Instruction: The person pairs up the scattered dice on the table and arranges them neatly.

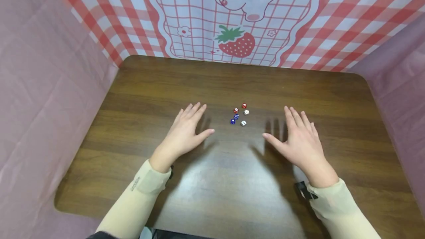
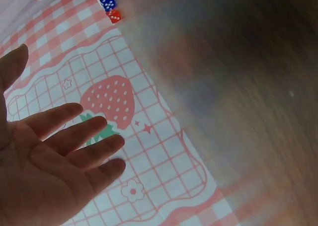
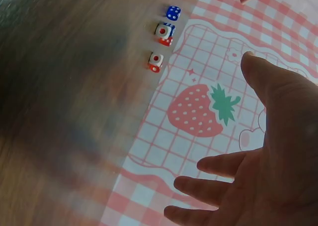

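Several small dice lie in a loose cluster near the middle of the wooden table (image 1: 159,84). Two are red, a nearer red die (image 1: 235,110) and a farther red die (image 1: 244,105). Two white dice, one white die (image 1: 246,112) and another white die (image 1: 244,123), sit on the right. Two blue dice, a blue die (image 1: 236,116) and another blue die (image 1: 232,121), are close together on the left. To the left of them my left hand (image 1: 184,132) hovers with fingers extended, holding nothing. My right hand (image 1: 300,141) hovers on the other side, thumb spread, also holding nothing.
A red-and-white checked cloth (image 1: 129,14) with strawberries hangs behind the table's far edge. Pink cloth (image 1: 43,84) stands at the left, and more pink cloth (image 1: 398,84) at the right. A black strap (image 1: 305,190) is at the right wrist.
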### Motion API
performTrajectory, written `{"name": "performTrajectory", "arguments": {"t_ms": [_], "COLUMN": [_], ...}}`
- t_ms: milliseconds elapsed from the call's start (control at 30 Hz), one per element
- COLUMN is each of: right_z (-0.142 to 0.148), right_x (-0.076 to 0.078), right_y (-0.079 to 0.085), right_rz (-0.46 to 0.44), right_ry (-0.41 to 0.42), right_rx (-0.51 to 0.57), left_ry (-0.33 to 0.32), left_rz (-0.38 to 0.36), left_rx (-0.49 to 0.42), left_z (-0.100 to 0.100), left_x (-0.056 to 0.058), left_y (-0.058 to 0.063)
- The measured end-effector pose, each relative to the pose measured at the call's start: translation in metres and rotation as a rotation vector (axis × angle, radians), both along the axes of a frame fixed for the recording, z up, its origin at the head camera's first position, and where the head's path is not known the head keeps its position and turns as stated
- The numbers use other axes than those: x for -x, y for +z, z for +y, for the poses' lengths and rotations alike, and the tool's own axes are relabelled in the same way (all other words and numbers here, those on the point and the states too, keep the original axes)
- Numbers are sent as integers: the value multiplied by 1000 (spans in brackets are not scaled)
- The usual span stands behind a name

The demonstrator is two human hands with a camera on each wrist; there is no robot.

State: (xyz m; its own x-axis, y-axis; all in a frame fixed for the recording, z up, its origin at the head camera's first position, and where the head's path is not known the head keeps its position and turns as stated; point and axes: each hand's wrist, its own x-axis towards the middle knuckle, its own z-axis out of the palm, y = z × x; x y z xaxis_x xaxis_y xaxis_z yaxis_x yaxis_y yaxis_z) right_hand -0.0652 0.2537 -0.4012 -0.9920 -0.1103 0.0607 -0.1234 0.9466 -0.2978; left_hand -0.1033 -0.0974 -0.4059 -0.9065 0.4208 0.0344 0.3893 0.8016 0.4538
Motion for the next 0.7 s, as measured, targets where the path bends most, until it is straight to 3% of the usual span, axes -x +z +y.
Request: {"name": "performTrajectory", "arguments": {"t_ms": [333,700], "right_z": [-8,-20], "right_x": [7,15], "right_y": [-3,-5], "right_rz": [5,-31], "right_ry": [66,121], "right_rx": [65,154], "left_ry": [-62,-117], "left_rz": [1,-7], "left_rx": [-170,-182], "left_z": [14,31], "left_x": [6,15], "left_y": [-2,-7]}}
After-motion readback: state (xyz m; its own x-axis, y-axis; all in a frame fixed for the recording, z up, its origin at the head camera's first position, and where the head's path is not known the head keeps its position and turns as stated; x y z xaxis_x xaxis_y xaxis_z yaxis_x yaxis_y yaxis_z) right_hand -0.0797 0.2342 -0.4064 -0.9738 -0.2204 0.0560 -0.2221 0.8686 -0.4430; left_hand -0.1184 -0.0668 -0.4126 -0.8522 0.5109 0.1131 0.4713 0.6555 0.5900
